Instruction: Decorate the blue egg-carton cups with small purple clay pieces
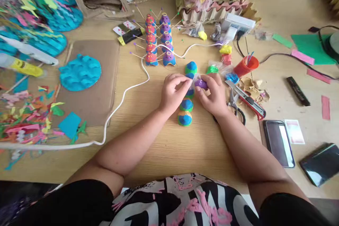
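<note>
A lump of purple clay [201, 84] in a clear plastic wrapper [195, 78] is between my hands. My right hand [215, 93] is closed around the purple clay. With thumb and forefinger together, my left hand [173, 91] pinches the edge of the wrapper. Beneath and in front of them runs a row of blue and green egg-carton cups [186, 105], partly hidden by my fingers. Just beyond my right hand lies a packet of green clay [212, 69]. Farther back stand two painted egg-carton strips, one red [151, 39] and one purple [166, 37], with pins sticking out.
Scissors [233, 101] and a box cutter [249, 99] lie right of my right hand, near a red cup [246, 66]. A white cable [124, 93] crosses the table. Cardboard with a blue clay disc [80, 73] is left; a phone [279, 143] is right.
</note>
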Action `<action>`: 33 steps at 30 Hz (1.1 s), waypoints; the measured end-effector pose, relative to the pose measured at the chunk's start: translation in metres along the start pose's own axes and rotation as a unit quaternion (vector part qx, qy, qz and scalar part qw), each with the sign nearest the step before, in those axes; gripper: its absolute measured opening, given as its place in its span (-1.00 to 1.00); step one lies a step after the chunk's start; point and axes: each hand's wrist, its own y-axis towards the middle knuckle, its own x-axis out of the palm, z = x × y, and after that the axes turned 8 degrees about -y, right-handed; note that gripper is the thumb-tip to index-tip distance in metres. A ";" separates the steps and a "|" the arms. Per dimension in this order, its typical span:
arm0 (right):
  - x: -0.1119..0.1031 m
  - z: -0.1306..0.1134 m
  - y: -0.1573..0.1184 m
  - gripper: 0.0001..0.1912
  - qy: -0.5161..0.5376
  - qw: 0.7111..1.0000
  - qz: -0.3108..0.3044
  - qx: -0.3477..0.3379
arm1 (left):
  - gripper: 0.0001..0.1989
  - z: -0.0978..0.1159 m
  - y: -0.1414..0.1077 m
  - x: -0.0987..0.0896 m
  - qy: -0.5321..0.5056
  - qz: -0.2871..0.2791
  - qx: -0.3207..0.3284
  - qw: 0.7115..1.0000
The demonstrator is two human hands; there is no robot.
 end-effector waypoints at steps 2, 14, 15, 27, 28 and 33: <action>-0.001 0.000 0.000 -0.56 0.002 1.000 -0.009 0.007 | -0.78 0.001 0.000 -0.001 0.012 -0.007 -0.002 1.000; -0.001 0.002 0.000 -0.58 -0.004 1.000 -0.007 0.000 | -0.91 0.007 0.001 -0.002 0.047 -0.014 0.033 0.998; -0.001 0.002 0.000 -0.58 -0.004 1.000 -0.008 0.000 | -0.92 0.007 0.001 -0.002 0.048 -0.015 0.039 0.998; 0.000 -0.001 0.001 -0.68 -0.019 0.998 0.041 -0.033 | -0.89 0.004 0.000 -0.002 0.062 -0.022 0.057 0.996; 0.000 -0.001 0.001 -0.69 -0.015 0.998 0.043 -0.035 | -0.89 0.004 0.000 -0.002 0.060 -0.023 0.062 0.996; -0.002 -0.001 0.001 -0.69 0.007 0.999 0.039 -0.036 | -0.87 0.005 0.000 -0.002 0.057 -0.039 0.079 0.995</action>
